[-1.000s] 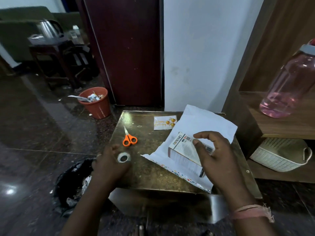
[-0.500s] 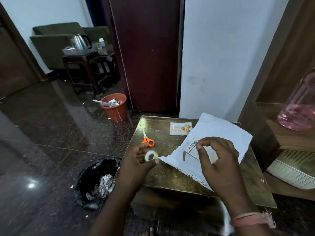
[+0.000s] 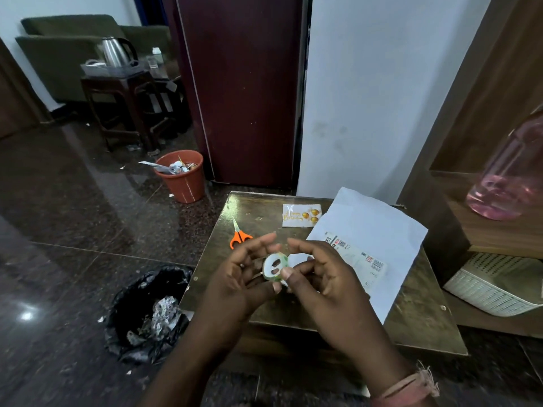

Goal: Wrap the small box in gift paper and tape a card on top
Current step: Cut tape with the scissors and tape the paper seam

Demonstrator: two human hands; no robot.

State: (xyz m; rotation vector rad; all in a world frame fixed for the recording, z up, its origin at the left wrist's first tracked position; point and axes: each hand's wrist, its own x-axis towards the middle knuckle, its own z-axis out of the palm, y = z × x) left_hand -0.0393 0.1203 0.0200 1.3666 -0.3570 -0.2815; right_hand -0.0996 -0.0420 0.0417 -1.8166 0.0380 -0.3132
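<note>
Hands (image 3: 282,277) hiding paper (image 3: 373,227) – scissors (image 3: 239,236), card (image 3: 301,215) beyond

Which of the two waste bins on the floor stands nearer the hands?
The black bag-lined bin, just left of the table beside the left forearm; the orange bin sits farther back by the door.

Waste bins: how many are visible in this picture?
2. The orange bin stands on the floor near the dark door; the black-bag bin stands left of the table. Others may be hidden.
</note>
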